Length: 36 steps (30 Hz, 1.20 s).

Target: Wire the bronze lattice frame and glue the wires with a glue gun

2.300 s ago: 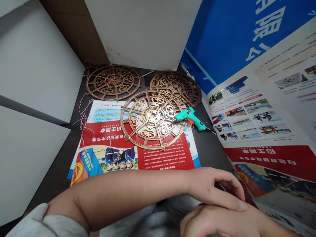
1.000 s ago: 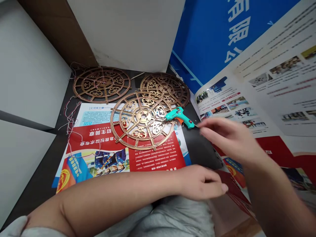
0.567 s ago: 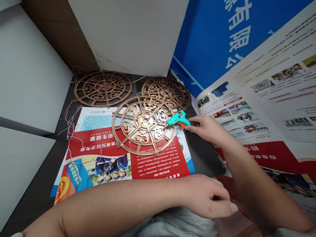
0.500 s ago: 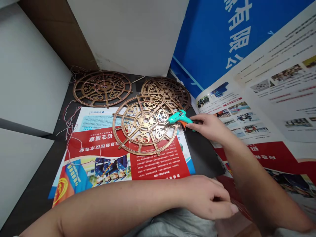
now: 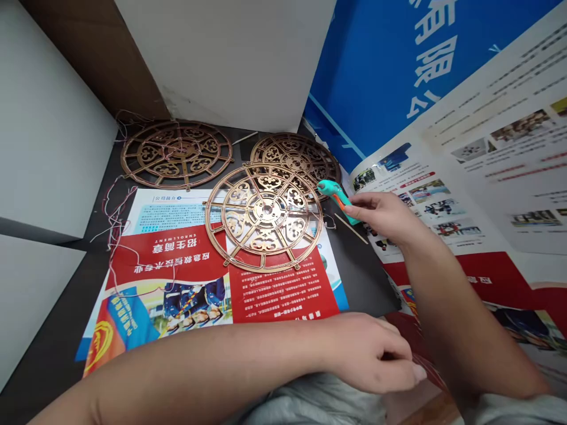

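Note:
My right hand (image 5: 384, 215) grips a teal glue gun (image 5: 335, 193) by its handle and holds it lifted, its nozzle pointing at the right edge of a gold openwork disc (image 5: 266, 215). That disc lies on a red and blue poster (image 5: 186, 277) on the dark table. My left hand (image 5: 370, 352) rests near the front edge with fingers curled and pinched; what is in them I cannot make out. My left forearm crosses the foreground.
Two more openwork discs (image 5: 176, 153) (image 5: 296, 158) lie behind the first. Loose red and white threads (image 5: 116, 218) trail at the left. A thin stick (image 5: 351, 228) lies under the glue gun. White boxes (image 5: 48, 118) wall the left and back. Printed posters (image 5: 465, 195) rise at the right.
My right hand reached from the front to the glue gun, closed on its handle and lifted it off the table, uncovering the thin stick. My left hand stayed put.

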Available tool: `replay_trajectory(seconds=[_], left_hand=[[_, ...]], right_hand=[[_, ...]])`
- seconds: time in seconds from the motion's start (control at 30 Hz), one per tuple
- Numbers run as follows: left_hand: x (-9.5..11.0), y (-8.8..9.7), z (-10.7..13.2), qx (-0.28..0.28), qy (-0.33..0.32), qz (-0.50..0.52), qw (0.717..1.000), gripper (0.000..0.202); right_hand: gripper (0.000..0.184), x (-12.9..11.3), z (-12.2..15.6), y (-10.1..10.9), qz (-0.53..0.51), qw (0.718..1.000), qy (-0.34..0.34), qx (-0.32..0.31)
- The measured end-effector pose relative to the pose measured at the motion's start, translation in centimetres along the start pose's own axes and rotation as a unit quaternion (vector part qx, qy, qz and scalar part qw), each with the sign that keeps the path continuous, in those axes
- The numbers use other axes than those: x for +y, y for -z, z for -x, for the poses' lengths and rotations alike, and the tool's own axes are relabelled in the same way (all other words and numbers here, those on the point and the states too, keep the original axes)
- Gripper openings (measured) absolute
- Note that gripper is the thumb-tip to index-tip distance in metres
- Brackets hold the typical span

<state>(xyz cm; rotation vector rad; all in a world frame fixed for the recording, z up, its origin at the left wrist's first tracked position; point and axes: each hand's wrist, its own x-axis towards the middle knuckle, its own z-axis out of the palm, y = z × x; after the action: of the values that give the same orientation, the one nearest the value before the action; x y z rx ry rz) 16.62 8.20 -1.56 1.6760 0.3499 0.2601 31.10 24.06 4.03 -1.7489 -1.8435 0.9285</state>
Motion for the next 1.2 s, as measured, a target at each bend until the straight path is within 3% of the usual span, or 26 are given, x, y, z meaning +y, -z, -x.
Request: replay_trajectory(seconds=[0.23,0.43,0.7,1.0,1.2], left_hand=[[-0.1,-0.1,0.0,-0.011,0.008,-0.036,0.999,0.058],[-0.5,-0.3,-0.1,-0.008,-0.001,-0.064,0.998,0.053],[-0.5,-0.2,0.0,-0.003,-0.007,-0.053,0.999,0.049],[-0.4,-0.2,0.1,-0.003,-0.01,-0.069,0.998,0.047],[-0.6,-0.5,-0.2,0.001,-0.03,-0.148,0.989,0.048]], right_hand=[[0.035,-1.2,-1.7,-1.5,0.091,0.988,-0.022,0.119],[0.035,-1.8,-3.4,-3.0,0.19,0.969,-0.027,0.155],[0.029,-1.2,-4.7,-4.3,0.195,0.961,-0.018,0.197],[0.039,-1.2,-4.0,-4.5,0.241,0.948,0.032,0.207],[0.039,-2.6,-1.1,-3.7,0.164,0.954,0.049,0.246]])
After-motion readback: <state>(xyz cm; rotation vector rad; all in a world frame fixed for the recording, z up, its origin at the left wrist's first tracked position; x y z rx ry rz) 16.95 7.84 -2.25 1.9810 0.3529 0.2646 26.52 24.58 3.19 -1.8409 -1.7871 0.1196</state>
